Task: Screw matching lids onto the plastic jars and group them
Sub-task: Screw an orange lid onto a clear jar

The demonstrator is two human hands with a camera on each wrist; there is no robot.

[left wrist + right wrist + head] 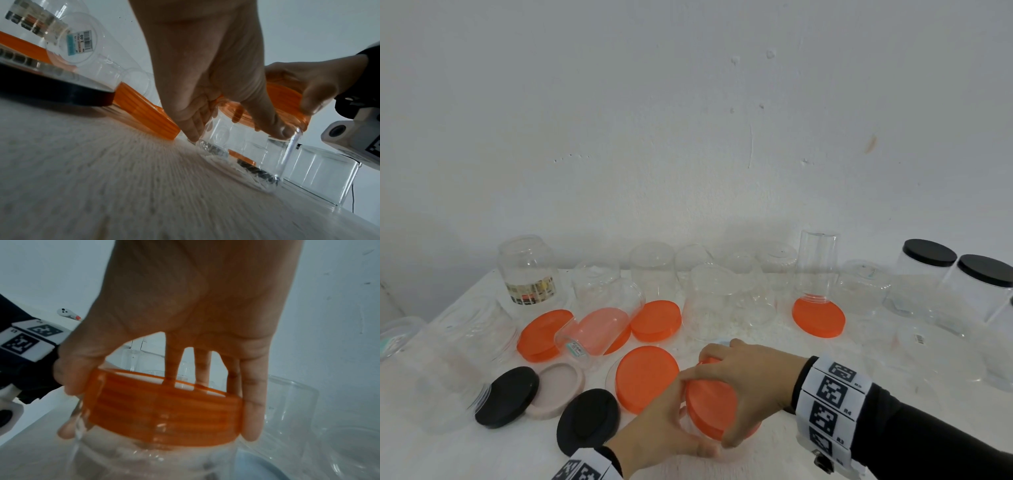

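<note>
Gripping one jar point(242, 146), one orange lid point(164, 410): two hands.

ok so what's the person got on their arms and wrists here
Both hands, left hand and right hand, are bare, with no gloves. The right arm wears a long black sleeve. Each wrist carries a white band of blocks printed with black square code markers, and a small white camera unit sits under the right wrist.
</note>
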